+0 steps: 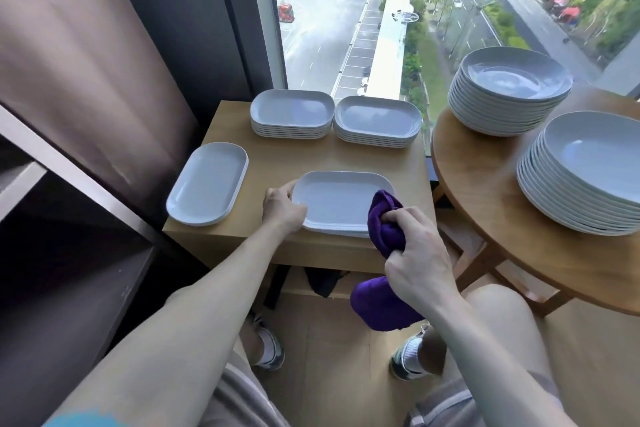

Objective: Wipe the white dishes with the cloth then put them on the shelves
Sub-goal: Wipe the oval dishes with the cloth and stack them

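Observation:
A white rectangular dish (pixel 336 199) lies at the front of the small wooden table (pixel 277 156). My left hand (pixel 282 208) grips its left rim. My right hand (pixel 415 250) holds a purple cloth (pixel 384 222), whose upper end lies on the dish's right front corner; the rest of the cloth hangs below the hand. A single oval white dish (pixel 207 184) lies at the table's left edge. Two stacks of rectangular white dishes (pixel 292 113) (pixel 377 121) stand at the back by the window.
A round wooden table (pixel 485 204) on the right carries two tall stacks of round white plates (pixel 512 87) (pixel 588 170). Dark shelves (pixel 69 253) stand on the left beside a curtain. My knees and shoes are below the table on the wooden floor.

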{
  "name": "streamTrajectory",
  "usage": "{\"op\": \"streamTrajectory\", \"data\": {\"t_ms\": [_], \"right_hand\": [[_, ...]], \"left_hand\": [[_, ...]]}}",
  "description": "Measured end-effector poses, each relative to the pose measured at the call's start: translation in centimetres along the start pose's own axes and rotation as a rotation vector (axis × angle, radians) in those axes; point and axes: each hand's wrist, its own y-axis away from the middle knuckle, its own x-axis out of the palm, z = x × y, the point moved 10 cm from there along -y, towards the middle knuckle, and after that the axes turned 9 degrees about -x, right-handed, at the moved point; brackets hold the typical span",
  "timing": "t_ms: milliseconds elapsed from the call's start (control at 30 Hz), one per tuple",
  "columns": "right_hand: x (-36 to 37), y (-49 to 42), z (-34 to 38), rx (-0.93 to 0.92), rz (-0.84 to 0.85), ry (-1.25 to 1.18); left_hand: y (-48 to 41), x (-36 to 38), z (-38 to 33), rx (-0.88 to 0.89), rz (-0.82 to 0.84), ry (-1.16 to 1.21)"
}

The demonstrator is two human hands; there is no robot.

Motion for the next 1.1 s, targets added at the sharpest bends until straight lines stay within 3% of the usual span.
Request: {"op": "streamTrajectory", "data": {"t_ms": [200, 433, 533, 1100], "right_hand": [[0.6, 0.3, 0.5, -0.024, 0.017, 0.008], [2.7, 0.2, 1.6, -0.042, 0.065, -0.016], [3.7, -0.2, 3.0, -0.09, 0.088, -0.031], [9.8, 1.3, 10.4, -0.26, 0.233, -0.071]], "left_hand": [[-0.4, 0.1, 2.0, -0.067, -0.017, 0.009], [0.8, -5.8, 11.7, -0.339, -0.259, 0.701], [1.3, -8.7, 15.7, -0.469, -0.33, 0.86], [0.3, -13.8, 16.5, -0.464, -0.336, 0.808]]}}
